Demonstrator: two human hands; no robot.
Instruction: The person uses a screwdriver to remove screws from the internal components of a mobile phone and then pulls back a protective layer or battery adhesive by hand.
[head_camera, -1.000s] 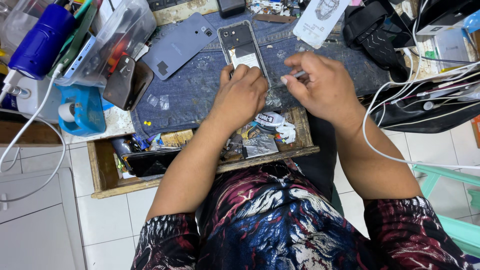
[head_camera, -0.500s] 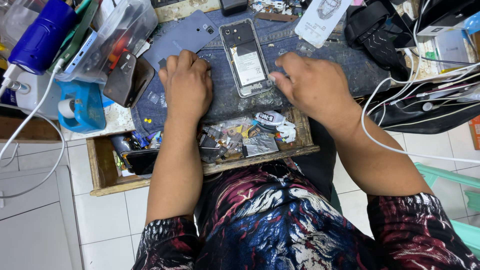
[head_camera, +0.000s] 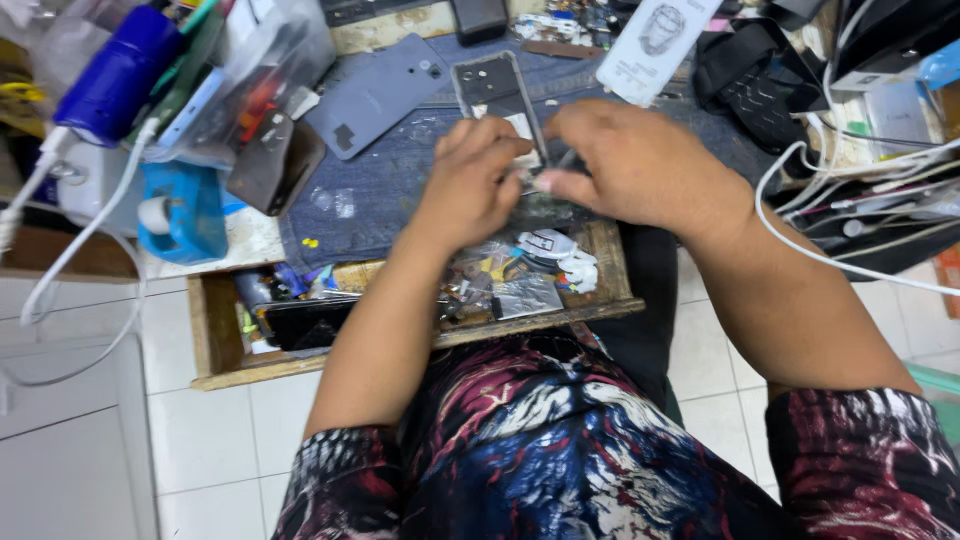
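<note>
The blue mat (head_camera: 400, 200) has open room left of the hands. A grey phone cover (head_camera: 385, 95) lies near its back edge; white cables (head_camera: 850, 200) crowd its right side.

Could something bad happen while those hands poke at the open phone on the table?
Maybe. Both hands, left hand and right hand, crowd over the opened phone, so a slip might scratch its bare insides. The open drawer sits right below them, full of scraps, so a tiny part that drops could get lost in it. The white cable runs close by the right wrist and might snag on it.
</note>
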